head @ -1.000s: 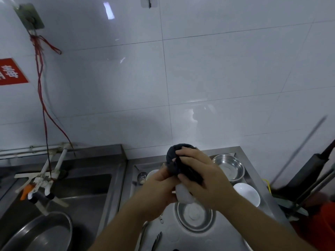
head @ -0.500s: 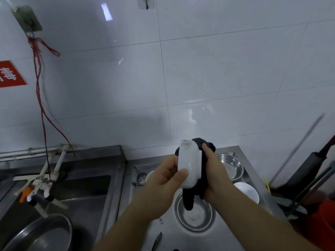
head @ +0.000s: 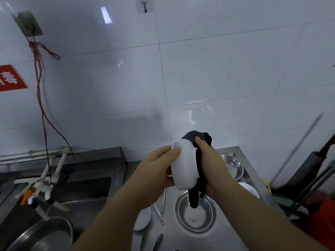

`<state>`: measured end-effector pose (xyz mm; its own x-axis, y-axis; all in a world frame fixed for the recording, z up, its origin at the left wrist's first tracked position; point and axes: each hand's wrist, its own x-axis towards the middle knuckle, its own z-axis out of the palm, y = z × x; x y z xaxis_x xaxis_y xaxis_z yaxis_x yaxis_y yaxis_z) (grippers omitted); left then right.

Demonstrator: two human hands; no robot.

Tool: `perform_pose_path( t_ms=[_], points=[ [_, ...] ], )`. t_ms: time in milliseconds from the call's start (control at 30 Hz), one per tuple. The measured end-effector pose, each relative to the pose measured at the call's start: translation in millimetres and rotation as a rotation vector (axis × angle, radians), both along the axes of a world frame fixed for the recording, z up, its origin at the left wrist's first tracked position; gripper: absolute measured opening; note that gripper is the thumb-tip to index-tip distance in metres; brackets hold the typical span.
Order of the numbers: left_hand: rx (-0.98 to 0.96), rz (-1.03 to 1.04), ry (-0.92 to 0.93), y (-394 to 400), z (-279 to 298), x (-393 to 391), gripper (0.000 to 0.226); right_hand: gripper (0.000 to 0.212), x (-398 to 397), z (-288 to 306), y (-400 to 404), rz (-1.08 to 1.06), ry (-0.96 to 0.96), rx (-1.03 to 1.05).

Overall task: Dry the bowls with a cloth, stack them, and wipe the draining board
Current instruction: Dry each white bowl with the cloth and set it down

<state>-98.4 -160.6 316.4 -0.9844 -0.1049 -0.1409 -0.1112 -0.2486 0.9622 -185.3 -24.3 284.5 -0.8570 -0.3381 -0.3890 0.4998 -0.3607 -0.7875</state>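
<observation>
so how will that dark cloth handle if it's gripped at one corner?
Likely floppy: the dark cloth bunches against the white bowl under the right hand, and its tail hangs limp over the steel bowl. Probably light for its size. It should drape rather than hold shape, so expect trailing ends.

I see a glossy, smooth white bowl (head: 184, 169), a matt dark cloth (head: 199, 142), brushed stainless-steel draining board (head: 170, 234), shiny metal dishes (head: 196, 212), glossy wall tiles (head: 217, 73).
</observation>
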Motion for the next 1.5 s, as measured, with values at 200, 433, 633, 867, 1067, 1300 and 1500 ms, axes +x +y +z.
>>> perform_pose_path(
  t_ms=[200,433,633,867,1067,1300,1500],
  points=[
    [-0.09,-0.016,0.141,7,-10,2,0.024,0.039,3,5,0,-0.081,-0.105,-0.019],
    [-0.293,-0.013,0.197,29,-48,13,0.026,0.039,17,-9,11,-0.039,-0.242,-0.052],
    [-0.096,-0.011,0.08,23,-36,9,0.031,0.046,17,-4,14,-0.092,-0.212,0.018],
    [-0.258,-0.045,0.162,14,-40,7,0.028,0.038,21,-4,10,-0.176,-0.213,0.016],
    [-0.679,0.021,0.24,26,-55,11,0.03,0.032,26,-7,8,-0.116,-0.235,0.063],
    [-0.85,0.044,0.319,24,-60,6,0.019,0.017,29,-8,4,-0.164,-0.052,0.07],
    [-1.031,-0.032,0.333,16,-64,6,0.017,0.022,24,-19,-3,-0.241,0.111,0.09]
  ],
)
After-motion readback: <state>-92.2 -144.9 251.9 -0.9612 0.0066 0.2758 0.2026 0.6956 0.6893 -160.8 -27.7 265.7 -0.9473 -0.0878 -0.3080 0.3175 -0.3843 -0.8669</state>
